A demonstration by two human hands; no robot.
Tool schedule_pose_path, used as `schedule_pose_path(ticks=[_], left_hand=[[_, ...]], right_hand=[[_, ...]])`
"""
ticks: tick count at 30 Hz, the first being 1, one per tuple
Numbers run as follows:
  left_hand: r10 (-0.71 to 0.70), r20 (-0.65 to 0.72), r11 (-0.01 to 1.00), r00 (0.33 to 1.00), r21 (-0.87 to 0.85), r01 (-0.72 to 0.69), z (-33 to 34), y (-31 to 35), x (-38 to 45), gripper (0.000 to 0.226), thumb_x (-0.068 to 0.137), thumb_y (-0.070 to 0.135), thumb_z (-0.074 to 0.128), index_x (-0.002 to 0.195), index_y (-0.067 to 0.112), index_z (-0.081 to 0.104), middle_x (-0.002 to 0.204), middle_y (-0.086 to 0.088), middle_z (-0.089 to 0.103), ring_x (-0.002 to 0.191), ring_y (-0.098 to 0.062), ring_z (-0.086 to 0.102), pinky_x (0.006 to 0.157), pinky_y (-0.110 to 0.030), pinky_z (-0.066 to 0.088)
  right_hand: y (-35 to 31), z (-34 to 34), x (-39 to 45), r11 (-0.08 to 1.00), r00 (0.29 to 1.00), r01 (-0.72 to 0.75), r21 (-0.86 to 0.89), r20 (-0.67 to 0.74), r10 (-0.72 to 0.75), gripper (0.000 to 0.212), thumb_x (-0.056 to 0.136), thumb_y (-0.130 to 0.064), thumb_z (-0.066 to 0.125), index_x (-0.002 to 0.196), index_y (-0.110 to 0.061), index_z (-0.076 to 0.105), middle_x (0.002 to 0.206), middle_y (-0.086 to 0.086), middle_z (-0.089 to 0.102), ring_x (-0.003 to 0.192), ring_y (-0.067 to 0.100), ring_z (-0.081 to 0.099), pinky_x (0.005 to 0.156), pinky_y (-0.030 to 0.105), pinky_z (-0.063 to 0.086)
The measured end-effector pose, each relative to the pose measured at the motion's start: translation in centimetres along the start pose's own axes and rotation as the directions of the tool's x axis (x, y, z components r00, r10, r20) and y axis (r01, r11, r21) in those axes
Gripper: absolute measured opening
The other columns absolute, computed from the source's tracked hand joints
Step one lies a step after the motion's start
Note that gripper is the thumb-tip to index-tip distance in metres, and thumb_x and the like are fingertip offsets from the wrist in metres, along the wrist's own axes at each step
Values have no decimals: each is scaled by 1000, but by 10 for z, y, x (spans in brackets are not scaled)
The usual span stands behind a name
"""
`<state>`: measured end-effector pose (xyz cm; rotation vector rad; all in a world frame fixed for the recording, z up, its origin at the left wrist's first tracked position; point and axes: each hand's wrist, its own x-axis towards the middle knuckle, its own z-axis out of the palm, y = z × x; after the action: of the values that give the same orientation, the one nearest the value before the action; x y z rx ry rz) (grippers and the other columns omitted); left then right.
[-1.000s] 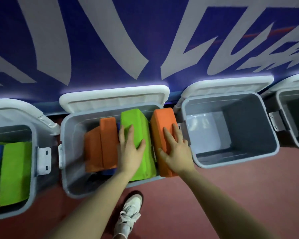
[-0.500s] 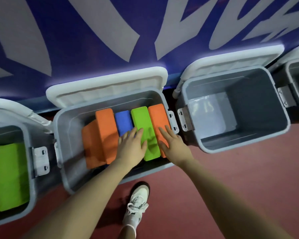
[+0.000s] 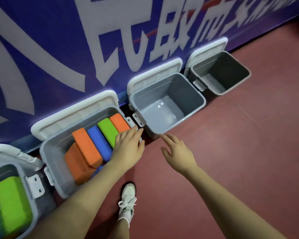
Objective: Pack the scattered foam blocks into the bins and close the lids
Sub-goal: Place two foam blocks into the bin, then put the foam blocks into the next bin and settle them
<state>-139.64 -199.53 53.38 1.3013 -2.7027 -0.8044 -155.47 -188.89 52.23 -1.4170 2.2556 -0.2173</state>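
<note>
A grey bin (image 3: 50, 152) with its white lid (image 3: 72, 116) propped open holds foam blocks side by side: two orange blocks (image 3: 85, 149) at left, a blue block (image 3: 98, 142), a green block (image 3: 107, 130) and an orange block (image 3: 119, 122) at right. My left hand (image 3: 128, 147) lies flat with straight fingers over the near right corner of this bin, holding nothing. My right hand (image 3: 176, 150) hovers open above the red floor just in front of the neighbouring bin (image 3: 193, 111), which has no blocks in it.
A third grey bin (image 3: 221, 69) stands open farther right. At the far left another bin (image 3: 31, 213) holds a green block (image 3: 12, 204) and a blue one. All stand against a purple banner wall (image 3: 59, 49). My white shoe (image 3: 127, 200) is on the red floor.
Both hands have come off the green and orange blocks, which now sit lower in the bin. My right hand moved right, off the bin. The view swung to the right.
</note>
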Motion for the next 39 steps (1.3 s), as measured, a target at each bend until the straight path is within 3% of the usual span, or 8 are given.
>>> schedule_pose_path(ticks=[6, 12, 15, 20, 26, 29, 35, 39], left_hand=[[257, 113, 962, 960, 67, -265, 2, 145, -98, 66, 85, 44, 23, 144, 19, 40, 152, -3, 35, 137, -23, 33, 110, -34, 18], [559, 267, 806, 785, 49, -590, 56, 288, -211, 50, 100, 34, 40, 148, 22, 32, 155, 0, 28, 141, -18, 26, 111, -31, 12], [682, 366, 679, 634, 7, -734, 90, 353, -274, 50, 100, 36, 38, 147, 20, 33, 155, 0, 29, 140, -18, 27, 110, -30, 12], [809, 505, 400, 300, -101, -911, 143, 444, -380, 50, 100, 36, 38, 147, 20, 34, 155, 0, 29, 140, -19, 28, 110, -31, 14], [818, 570, 71, -78, -235, -970, 194, 524, -500, 49, 99, 35, 42, 145, 19, 37, 154, -2, 32, 139, -20, 32, 109, -33, 18], [784, 573, -62, -240, -313, -948, 217, 560, -558, 50, 98, 36, 41, 144, 19, 39, 153, -3, 33, 138, -21, 33, 109, -33, 20], [683, 539, -275, -492, -435, -858, 267, 631, -660, 50, 98, 34, 44, 145, 20, 37, 154, -2, 32, 138, -20, 33, 108, -33, 20], [610, 516, -362, -601, -494, -791, 299, 679, -719, 49, 98, 34, 43, 145, 20, 37, 154, -2, 32, 137, -22, 35, 108, -34, 21]], right_hand=[[68, -50, -182, 975, 965, -208, 73, -148, 217, 50, 100, -35, 41, 149, -33, 30, 153, -7, 32, 128, 24, 40, 95, 35, 44], [134, -60, -399, 843, 804, -494, 213, -255, 536, 50, 100, -37, 39, 149, -32, 30, 152, -10, 31, 128, 21, 39, 95, 34, 43], [155, -45, -501, 713, 665, -624, 321, -261, 700, 50, 100, -37, 40, 148, -31, 31, 152, -8, 33, 128, 22, 40, 97, 35, 43], [163, -14, -647, 443, 373, -761, 475, -239, 897, 51, 100, -37, 41, 149, -29, 31, 152, -6, 34, 130, 26, 40, 98, 38, 43], [148, 18, -787, 98, -17, -776, 623, -175, 984, 51, 99, -36, 43, 149, -29, 32, 152, -6, 33, 126, 25, 43, 99, 36, 42], [144, 31, -843, -44, -178, -734, 678, -130, 975, 51, 99, -36, 44, 148, -30, 33, 152, -6, 33, 127, 25, 42, 100, 35, 41], [161, 43, -941, -256, -411, -645, 720, -43, 911, 52, 99, -37, 44, 149, -30, 31, 153, -6, 32, 130, 24, 41, 101, 36, 39], [182, 45, -1000, -374, -527, -568, 734, 25, 849, 52, 99, -37, 43, 149, -32, 30, 153, -8, 32, 129, 22, 41, 100, 35, 39]])
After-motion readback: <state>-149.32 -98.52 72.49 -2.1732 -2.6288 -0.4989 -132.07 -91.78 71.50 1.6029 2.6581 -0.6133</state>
